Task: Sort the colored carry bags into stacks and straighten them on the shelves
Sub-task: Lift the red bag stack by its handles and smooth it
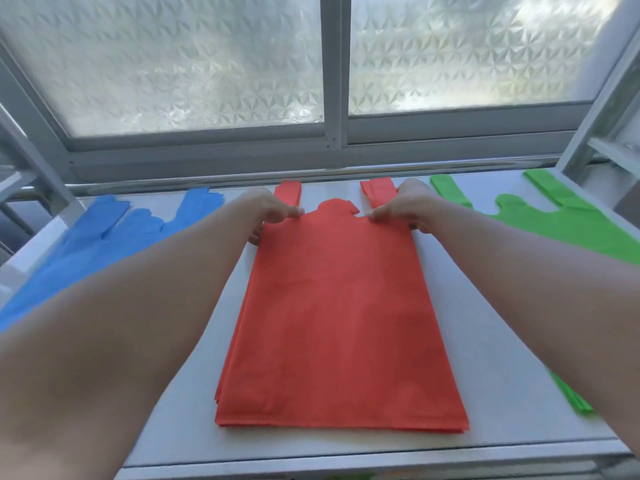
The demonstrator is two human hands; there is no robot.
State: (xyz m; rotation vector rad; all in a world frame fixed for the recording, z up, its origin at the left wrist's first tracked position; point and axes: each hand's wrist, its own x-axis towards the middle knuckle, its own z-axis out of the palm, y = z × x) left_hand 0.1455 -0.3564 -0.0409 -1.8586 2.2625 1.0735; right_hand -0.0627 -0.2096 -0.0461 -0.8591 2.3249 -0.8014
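Two arms of one person show. The left forearm (138, 306) and the right forearm (519, 289) are bare along all the length in view. The left hand (268, 207) and the right hand (405, 206) are bare too, and the fingers (294, 212) look slim.

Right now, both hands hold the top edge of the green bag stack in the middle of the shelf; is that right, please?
Not quite: in the head view that stack is the red bag stack, not green. The left hand and right hand hold its top edge.
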